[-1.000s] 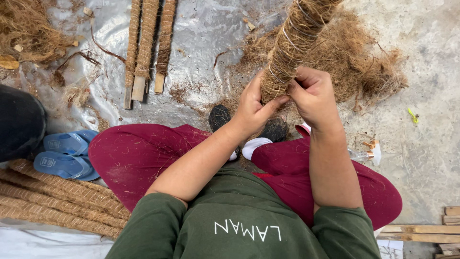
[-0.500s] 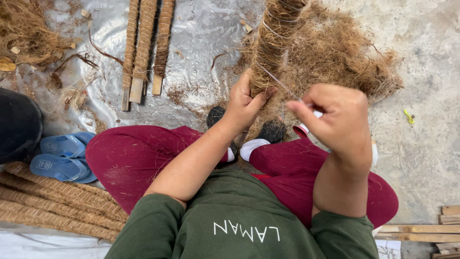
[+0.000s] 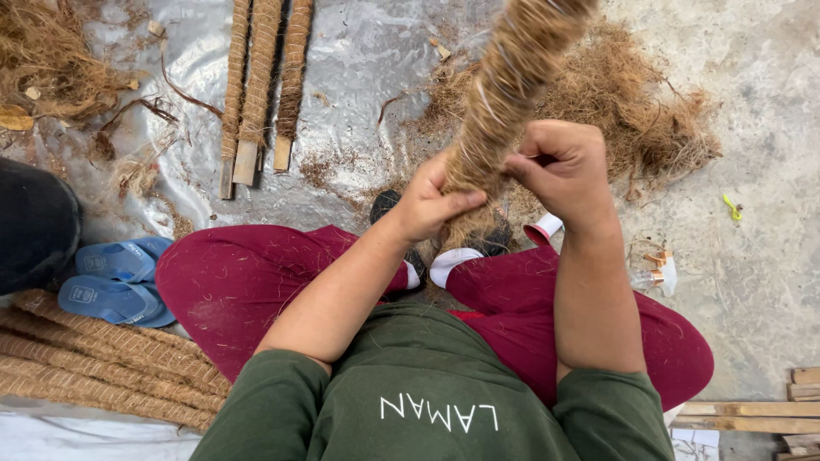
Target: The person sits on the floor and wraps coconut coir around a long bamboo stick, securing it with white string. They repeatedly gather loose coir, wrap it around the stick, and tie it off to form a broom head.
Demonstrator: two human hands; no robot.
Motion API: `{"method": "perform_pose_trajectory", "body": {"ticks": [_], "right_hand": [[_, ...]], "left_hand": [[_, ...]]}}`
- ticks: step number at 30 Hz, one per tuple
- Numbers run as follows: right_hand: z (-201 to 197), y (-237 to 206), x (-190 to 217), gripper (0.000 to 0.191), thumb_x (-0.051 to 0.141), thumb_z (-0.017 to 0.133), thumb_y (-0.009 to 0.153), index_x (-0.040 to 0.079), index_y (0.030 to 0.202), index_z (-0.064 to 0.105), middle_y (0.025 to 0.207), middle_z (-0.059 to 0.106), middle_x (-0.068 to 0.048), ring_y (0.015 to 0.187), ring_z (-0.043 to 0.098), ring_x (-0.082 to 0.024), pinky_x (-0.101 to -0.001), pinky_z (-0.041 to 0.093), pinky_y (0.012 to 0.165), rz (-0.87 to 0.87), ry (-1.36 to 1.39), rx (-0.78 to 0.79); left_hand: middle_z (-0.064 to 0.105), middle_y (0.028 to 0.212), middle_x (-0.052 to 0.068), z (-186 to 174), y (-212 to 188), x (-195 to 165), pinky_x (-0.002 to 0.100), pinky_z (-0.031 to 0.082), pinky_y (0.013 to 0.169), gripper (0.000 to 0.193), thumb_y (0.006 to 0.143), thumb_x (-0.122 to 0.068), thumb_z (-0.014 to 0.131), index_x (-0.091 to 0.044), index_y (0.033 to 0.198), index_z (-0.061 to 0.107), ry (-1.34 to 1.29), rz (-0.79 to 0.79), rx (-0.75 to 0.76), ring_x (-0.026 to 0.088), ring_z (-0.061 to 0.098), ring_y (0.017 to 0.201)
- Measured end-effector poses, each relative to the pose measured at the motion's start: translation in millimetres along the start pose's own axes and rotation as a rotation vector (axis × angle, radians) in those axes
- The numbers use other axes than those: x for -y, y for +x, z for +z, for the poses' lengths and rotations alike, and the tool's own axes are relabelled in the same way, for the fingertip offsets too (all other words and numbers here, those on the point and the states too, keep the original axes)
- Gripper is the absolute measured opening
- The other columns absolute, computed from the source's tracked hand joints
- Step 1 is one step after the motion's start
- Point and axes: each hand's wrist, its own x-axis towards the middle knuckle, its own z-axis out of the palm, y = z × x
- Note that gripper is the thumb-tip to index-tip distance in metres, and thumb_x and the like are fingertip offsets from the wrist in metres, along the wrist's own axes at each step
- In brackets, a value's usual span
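Note:
A pole wrapped in brown coir fibre stands tilted in front of me, its top leaving the frame at the upper edge. My left hand grips its lower part, thumb across the fibre. My right hand is closed in a fist right beside the pole, pinching a thin light thread that runs to the wrapping. I sit cross-legged in dark red trousers and a green shirt. The pole's foot is hidden behind my hands.
Loose coir lies heaped behind the pole. Three wrapped sticks lie on grey plastic sheet at the back. Several finished coir poles lie at my left, beside blue sandals. Wooden slats sit at right.
My right hand pulled out to the right away from the pole, then came back in close to it. The left hand stayed on the pole, which tilted slightly.

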Motion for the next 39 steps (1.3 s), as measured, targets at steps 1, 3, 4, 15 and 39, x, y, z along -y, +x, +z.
{"method": "perform_pose_trajectory", "body": {"ticks": [1, 3, 4, 15, 39], "right_hand": [[1, -1, -6, 0.021, 0.013, 0.081, 0.094, 0.001, 0.084, 0.068, 0.078, 0.064, 0.0, 0.067, 0.055, -0.006, -0.0252, 0.04, 0.057, -0.041, 0.091, 0.019], [-2, -2, -15, 0.019, 0.009, 0.08, 0.091, 0.0, 0.082, 0.066, 0.077, 0.063, -0.001, 0.068, 0.056, -0.007, -0.0251, 0.041, 0.058, -0.04, 0.017, 0.006], [-4, -4, -17, 0.018, 0.007, 0.079, 0.089, 0.0, 0.081, 0.065, 0.077, 0.062, -0.001, 0.069, 0.056, -0.007, -0.0251, 0.041, 0.059, -0.039, -0.021, -0.001], [-7, -1, 26, 0.036, 0.015, 0.084, 0.091, 0.002, 0.07, 0.058, 0.062, 0.05, -0.001, 0.055, 0.041, -0.008, -0.0276, 0.028, 0.05, 0.052, -0.128, 0.012], [11, -5, 101, 0.021, 0.011, 0.08, 0.094, 0.002, 0.08, 0.066, 0.075, 0.063, -0.009, 0.064, 0.061, -0.021, -0.0323, 0.045, 0.058, -0.074, -0.406, 0.045]], "left_hand": [[0.067, 0.129, 0.007, 1, 0, 1, 0.035, 0.053, 0.109, 0.05, 0.1, -0.016, 0.074, -0.001, 0.143, 0.055, 0.031, -0.011, 0.005, 0.016, 0.064, 0.12], [0.066, 0.125, 0.007, 4, 3, 2, 0.032, 0.051, 0.105, 0.053, 0.099, -0.02, 0.078, 0.001, 0.143, 0.058, 0.092, -0.035, 0.015, 0.014, 0.062, 0.116], [0.066, 0.127, 0.006, 6, 5, 1, 0.033, 0.052, 0.106, 0.056, 0.096, -0.022, 0.079, 0.0, 0.142, 0.056, 0.098, -0.014, 0.0, 0.014, 0.063, 0.118], [0.077, 0.108, 0.006, 28, 18, -27, 0.034, 0.063, 0.095, 0.035, 0.085, -0.024, 0.074, -0.006, 0.115, 0.072, 0.69, -0.045, -0.356, 0.015, 0.076, 0.098], [0.057, 0.124, 0.019, 47, 1, -52, 0.045, 0.047, 0.097, 0.044, 0.089, -0.017, 0.067, 0.002, 0.128, 0.056, 1.14, 0.348, -0.44, 0.038, 0.058, 0.109]]}}
